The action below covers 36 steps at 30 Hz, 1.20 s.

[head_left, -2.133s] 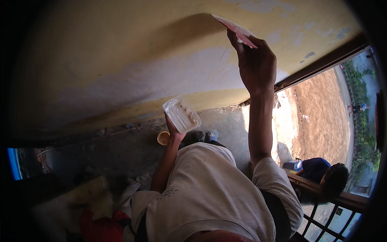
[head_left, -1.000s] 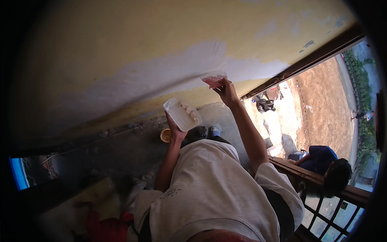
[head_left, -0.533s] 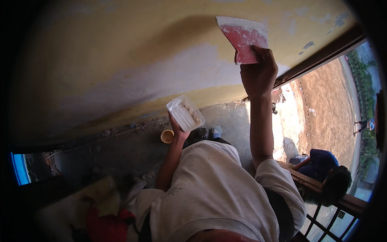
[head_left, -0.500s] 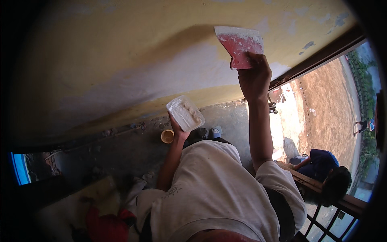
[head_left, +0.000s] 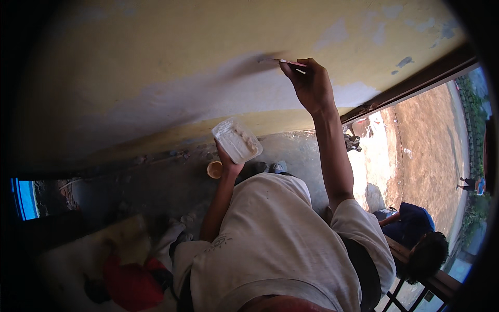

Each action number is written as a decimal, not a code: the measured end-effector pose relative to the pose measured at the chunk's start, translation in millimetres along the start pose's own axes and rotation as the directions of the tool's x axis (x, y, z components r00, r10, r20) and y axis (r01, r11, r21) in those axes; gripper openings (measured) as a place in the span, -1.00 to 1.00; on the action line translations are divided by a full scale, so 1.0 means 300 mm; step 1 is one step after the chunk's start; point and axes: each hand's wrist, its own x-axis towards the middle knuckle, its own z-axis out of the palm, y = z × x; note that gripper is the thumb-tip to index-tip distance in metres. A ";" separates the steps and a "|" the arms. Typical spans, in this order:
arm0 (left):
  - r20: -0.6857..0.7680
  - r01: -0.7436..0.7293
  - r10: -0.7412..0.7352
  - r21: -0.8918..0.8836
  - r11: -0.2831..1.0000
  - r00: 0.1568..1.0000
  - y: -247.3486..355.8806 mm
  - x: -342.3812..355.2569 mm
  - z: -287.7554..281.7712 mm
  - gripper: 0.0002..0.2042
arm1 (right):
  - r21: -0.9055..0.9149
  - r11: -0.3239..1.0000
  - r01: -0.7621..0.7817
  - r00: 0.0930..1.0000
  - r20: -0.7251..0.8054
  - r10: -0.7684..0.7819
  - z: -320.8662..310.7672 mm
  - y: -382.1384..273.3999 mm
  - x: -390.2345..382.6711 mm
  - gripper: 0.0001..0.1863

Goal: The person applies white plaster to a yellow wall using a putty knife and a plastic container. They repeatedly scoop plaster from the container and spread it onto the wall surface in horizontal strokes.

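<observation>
My right hand (head_left: 314, 88) is raised to the yellow wall (head_left: 171, 47), its fingers closed on a putty spreader (head_left: 292, 63). Seen almost edge-on, the spreader has its blade end at or very near the wall, beside its own shadow; whether it touches is hard to tell. A broad pale patch (head_left: 208, 88) of filler covers the wall there. Lower down, my left hand (head_left: 228, 164) grips a clear rectangular plastic tub (head_left: 236, 141) from below. White putty is smeared inside the tub, which is tilted so that its inside shows.
A small tan cup (head_left: 214, 169) stands on the grey floor (head_left: 166, 195) below the tub. At right, a dark frame (head_left: 410, 81) borders an opening onto bright ground. A person in blue (head_left: 410, 226) is by the opening; a person in red (head_left: 132, 283) is at lower left.
My right hand has moved left and turned the spreader from its broad red face to nearly edge-on, bringing it against or close to the wall. The tub has barely shifted.
</observation>
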 end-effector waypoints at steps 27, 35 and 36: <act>0.014 -0.058 0.060 -0.099 0.993 0.998 -0.109 0.026 0.007 -0.38 | 0.133 0.988 0.082 0.958 0.264 -0.115 0.069 -0.122 -0.105 -0.75; 0.020 -0.064 0.066 -0.096 0.993 0.998 -0.092 0.024 -0.013 -0.37 | -0.253 0.966 -0.061 0.996 0.043 0.074 -0.338 0.191 -0.098 -0.82; 0.027 -0.066 0.068 -0.091 0.994 0.997 -0.090 0.025 -0.016 -0.37 | -0.346 0.926 -0.153 0.988 -0.023 0.154 -0.399 0.250 -0.091 -0.70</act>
